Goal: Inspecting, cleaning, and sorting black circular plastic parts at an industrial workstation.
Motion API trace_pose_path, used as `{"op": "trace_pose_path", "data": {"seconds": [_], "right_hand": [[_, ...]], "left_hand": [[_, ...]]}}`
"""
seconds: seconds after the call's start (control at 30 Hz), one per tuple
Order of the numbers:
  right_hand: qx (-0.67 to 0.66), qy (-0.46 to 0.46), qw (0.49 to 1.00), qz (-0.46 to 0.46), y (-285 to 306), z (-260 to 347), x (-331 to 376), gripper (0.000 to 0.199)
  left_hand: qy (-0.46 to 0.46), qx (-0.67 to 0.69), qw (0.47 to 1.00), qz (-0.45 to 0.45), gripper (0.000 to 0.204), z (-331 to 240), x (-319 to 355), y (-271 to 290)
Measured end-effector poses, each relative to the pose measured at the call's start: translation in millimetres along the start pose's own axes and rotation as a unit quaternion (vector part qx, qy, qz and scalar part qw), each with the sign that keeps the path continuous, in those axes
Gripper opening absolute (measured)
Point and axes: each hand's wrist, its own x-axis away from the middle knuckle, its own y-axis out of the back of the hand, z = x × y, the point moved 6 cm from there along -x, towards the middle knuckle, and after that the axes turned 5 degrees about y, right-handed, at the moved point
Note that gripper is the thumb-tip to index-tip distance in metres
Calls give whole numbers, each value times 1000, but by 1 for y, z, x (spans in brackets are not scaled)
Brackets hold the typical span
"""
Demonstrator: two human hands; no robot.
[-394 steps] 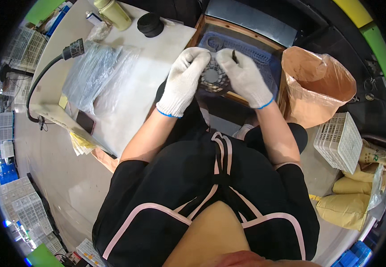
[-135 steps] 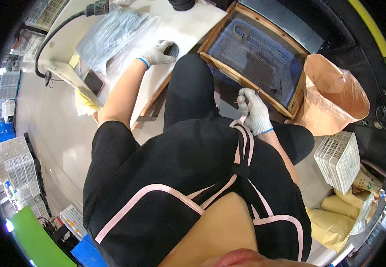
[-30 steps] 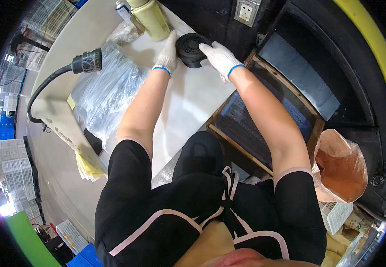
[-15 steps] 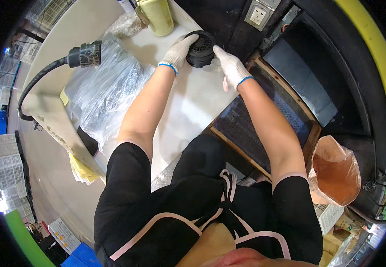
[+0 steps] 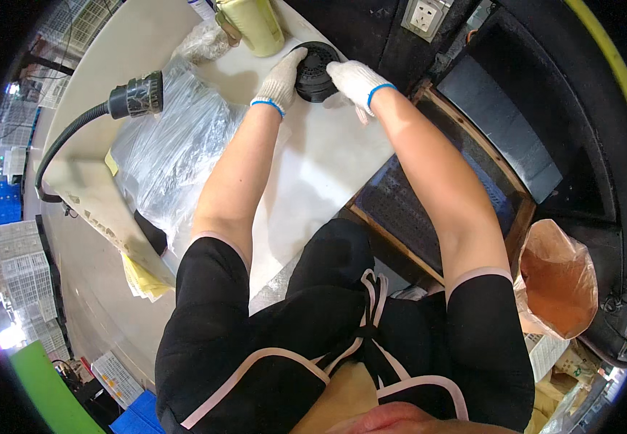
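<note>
A stack of black round parts, with a perforated pattern on the top one, stands on the white worktop toward the far edge. My left hand, in a white knitted glove with a blue cuff, is closed around its left side, thumb on the rim. From the right, my right hand in a matching glove grips the stack's right edge. Its lower fingertips hang partly in view; those behind the stack are hidden.
Left of my forearm lies a clear plastic bag, under a flexible-neck lamp. A pale green bottle stands at the back. On the right are a wood-framed dark panel, a wall socket and a lined bin.
My right hand has shifted left and slightly up along the stack's edge. Head movement moves the whole view slightly. The stack stays between both hands.
</note>
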Motion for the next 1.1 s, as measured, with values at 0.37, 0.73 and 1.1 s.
{"op": "trace_pose_path", "data": {"seconds": [0.37,0.73,1.1], "right_hand": [[-53,4,998,16,32,-59,96,59],[-65,-231,944,-228,108,-358,333,33],[261,-271,884,-278,101,-437,413,38]], "left_hand": [[-42,-177,957,-228,65,-41,1,93],[-290,-548,776,115,26,69,228,10],[-407,-668,623,5,39,110,294,50]]}}
